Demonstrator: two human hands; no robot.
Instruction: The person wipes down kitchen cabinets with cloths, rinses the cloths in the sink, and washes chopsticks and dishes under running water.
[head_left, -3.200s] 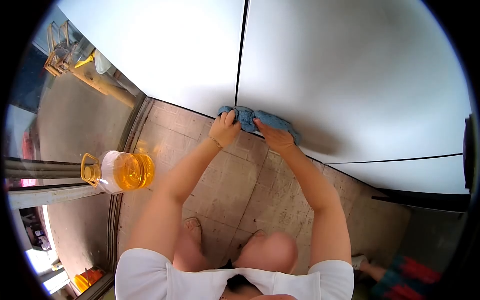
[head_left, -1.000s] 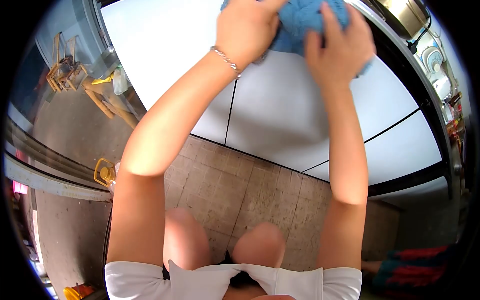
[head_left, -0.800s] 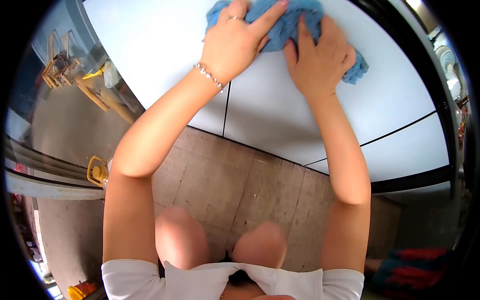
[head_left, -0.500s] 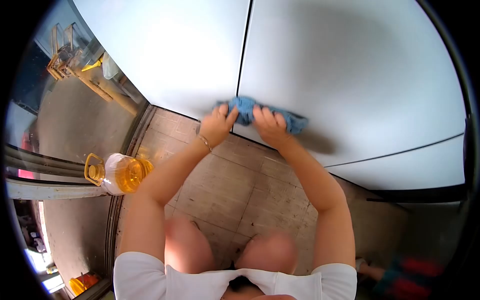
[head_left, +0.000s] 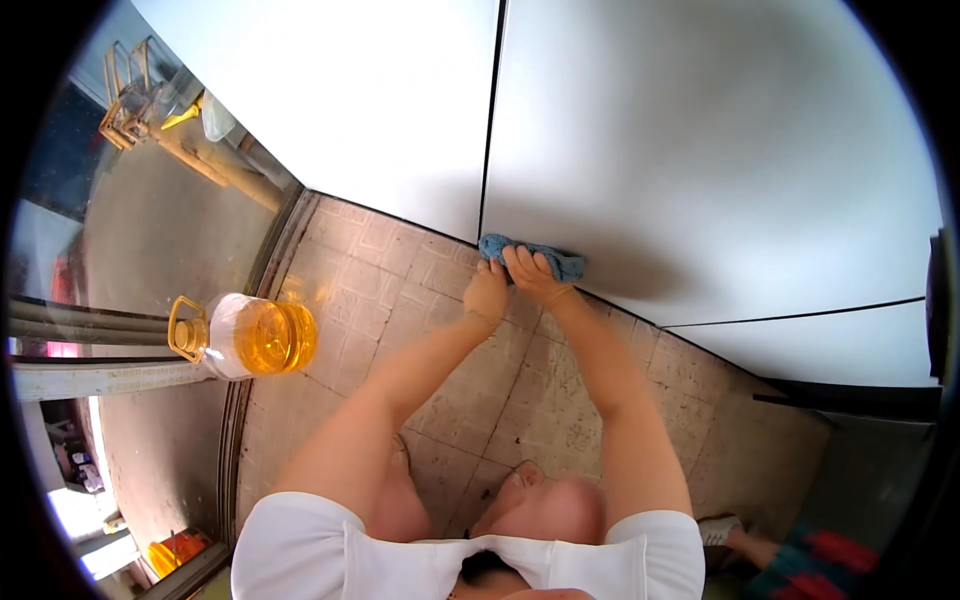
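A crumpled blue cloth (head_left: 562, 264) lies against the lower edge of a white panel (head_left: 640, 150), just right of the dark vertical seam. My right hand (head_left: 535, 278) is on it, fingers bent over the cloth and pressing it to the panel. Close beside it, my left hand (head_left: 486, 295) is closed, its fingertips at the cloth's lower left edge; part of its grip is hidden.
A large bottle of yellow liquid (head_left: 265, 335) stands on the tiled floor (head_left: 345, 270) at left, near a glass door frame (head_left: 235, 440). Another person's shoe (head_left: 718, 530) shows at lower right. Beyond the glass is a wooden-framed object (head_left: 125, 115).
Both hands and the cloth have moved down the panel to its bottom edge. My left hand has come closer to my right and shifted to the cloth's lower edge.
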